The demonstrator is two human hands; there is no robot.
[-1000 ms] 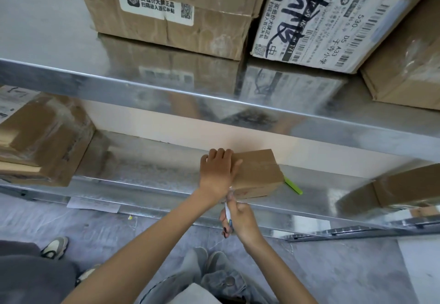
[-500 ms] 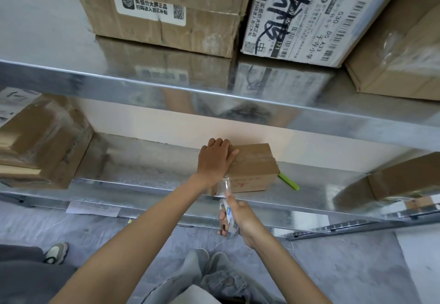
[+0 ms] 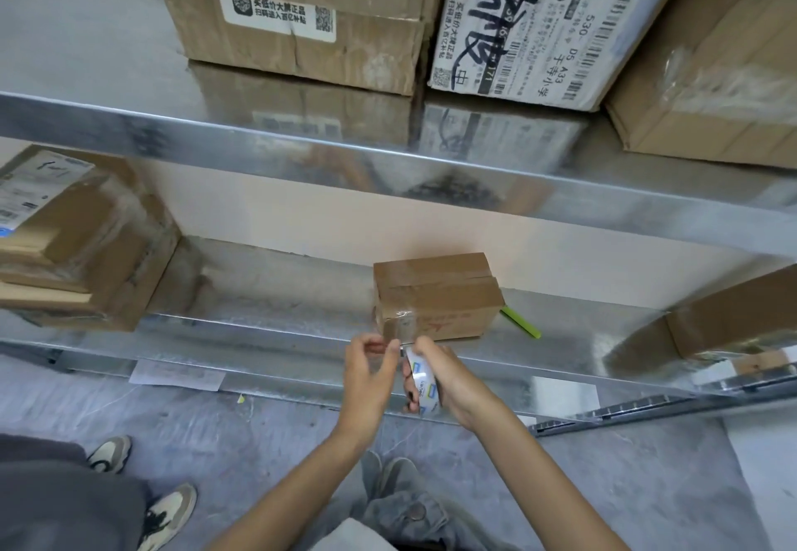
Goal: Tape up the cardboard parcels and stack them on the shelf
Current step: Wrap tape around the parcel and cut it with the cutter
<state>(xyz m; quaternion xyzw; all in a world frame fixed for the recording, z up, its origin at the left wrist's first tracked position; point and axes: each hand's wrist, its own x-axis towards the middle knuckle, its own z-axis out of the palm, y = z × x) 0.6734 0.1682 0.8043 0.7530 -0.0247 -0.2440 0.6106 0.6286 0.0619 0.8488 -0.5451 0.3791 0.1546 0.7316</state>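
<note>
A small cardboard parcel [image 3: 435, 294] sits on the lower metal shelf [image 3: 267, 322], with clear tape running over its top and down its front left corner. Just in front of it my right hand [image 3: 448, 382] grips a roll of clear tape [image 3: 420, 382] with a white, blue-printed core. My left hand [image 3: 366, 373] pinches the strip of tape stretched between the roll and the parcel. Both hands are off the parcel itself.
Large labelled cartons [image 3: 302, 20] [image 3: 543, 29] fill the upper shelf [image 3: 388, 162]. A stack of boxes [image 3: 73, 244] stands at the lower shelf's left, another box [image 3: 733, 313] at its right. A green stick [image 3: 519, 323] lies beside the parcel. Another person's shoes [image 3: 166, 507] are at lower left.
My left hand has come off the top of the parcel and moved down to the tape strip by the roll. The right hand has lowered the roll slightly, drawing tape down the parcel's front.
</note>
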